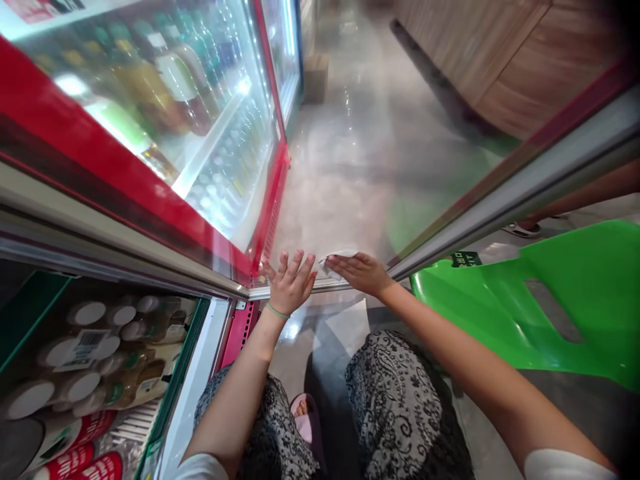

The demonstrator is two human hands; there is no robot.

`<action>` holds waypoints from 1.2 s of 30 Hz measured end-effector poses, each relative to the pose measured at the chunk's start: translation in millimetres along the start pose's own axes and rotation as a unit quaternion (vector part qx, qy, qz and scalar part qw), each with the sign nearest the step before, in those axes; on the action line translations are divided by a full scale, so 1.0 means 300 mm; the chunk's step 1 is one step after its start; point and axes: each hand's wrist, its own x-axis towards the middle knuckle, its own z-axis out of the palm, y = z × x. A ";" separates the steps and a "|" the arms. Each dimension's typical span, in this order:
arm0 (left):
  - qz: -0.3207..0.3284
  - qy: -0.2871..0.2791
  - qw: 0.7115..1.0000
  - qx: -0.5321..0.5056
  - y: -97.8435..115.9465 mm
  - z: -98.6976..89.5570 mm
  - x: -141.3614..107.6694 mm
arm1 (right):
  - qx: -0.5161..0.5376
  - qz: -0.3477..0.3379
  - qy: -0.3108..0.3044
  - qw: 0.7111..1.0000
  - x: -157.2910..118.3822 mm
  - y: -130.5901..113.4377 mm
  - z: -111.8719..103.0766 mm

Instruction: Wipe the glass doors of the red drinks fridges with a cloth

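In front of me is a glass door with a silver frame [320, 288]. My left hand [291, 283] has its fingers spread against the glass, close to the lower frame, and holds nothing; a thin green band circles its wrist. To its right, my right hand [361, 272] presses a folded white cloth [343, 255] to the glass with its fingers stretched over it. The cloth lies just above the frame, and part of it is hidden under the fingers.
A lit red drinks cooler [190, 100] with bottles stands left beyond the glass. Below it, a green crate [187, 347] holds several white-capped bottles. A green plastic stool [500, 300] is by my right arm. Wooden panelling [545, 67] lies at the upper right, and another person's leg [575, 197] shows at the right.
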 end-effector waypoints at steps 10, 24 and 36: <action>-0.100 -0.119 0.987 -0.044 -0.017 0.103 -0.086 | 0.065 0.149 -0.046 0.986 -0.166 -0.036 0.105; -0.056 -0.052 0.997 0.005 0.004 0.099 -0.031 | 0.005 0.243 0.040 0.969 -0.305 -0.086 0.223; -0.055 -0.032 0.997 0.033 0.068 0.086 0.041 | -0.010 0.306 0.084 0.948 -0.291 -0.027 0.169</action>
